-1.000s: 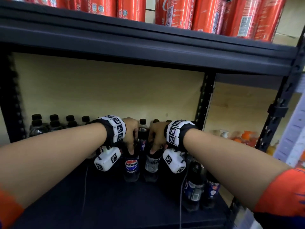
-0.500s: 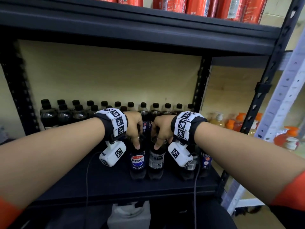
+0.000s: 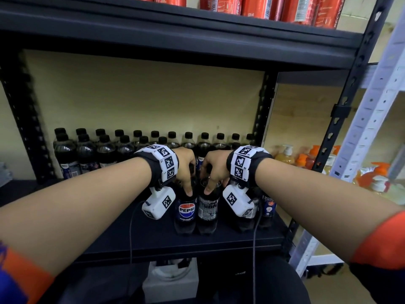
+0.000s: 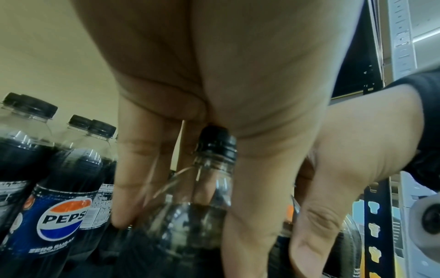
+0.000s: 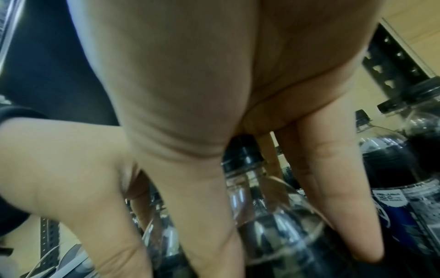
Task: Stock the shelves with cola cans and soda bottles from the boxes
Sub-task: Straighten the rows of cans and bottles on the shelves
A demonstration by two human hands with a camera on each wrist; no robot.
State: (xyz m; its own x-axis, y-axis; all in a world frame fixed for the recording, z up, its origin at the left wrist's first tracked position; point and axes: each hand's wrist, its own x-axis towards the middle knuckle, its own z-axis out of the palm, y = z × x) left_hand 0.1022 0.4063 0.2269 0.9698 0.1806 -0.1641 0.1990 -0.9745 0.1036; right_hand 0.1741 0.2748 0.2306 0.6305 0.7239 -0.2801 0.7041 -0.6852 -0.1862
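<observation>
Two dark Pepsi soda bottles stand side by side near the front of the black shelf (image 3: 153,240). My left hand (image 3: 186,178) grips the left bottle (image 3: 186,210) from above, fingers down around its neck and shoulder. In the left wrist view the black cap (image 4: 218,139) sits under the palm. My right hand (image 3: 210,178) holds the right bottle (image 3: 208,208) the same way, and its cap (image 5: 243,150) shows between thumb and fingers. Both bottle bases rest on the shelf.
Two rows of the same bottles (image 3: 131,148) line the shelf's back. More bottles (image 3: 267,205) stand just right of my right wrist. Red cola cans (image 3: 263,5) fill the shelf above. Orange and yellow pump bottles (image 3: 306,159) sit on the neighbouring rack. A black upright (image 3: 348,102) frames the right.
The head view has drawn back and down, showing more of the back rows and the shelf's front edge. Both hands keep their grip on the two bottles.
</observation>
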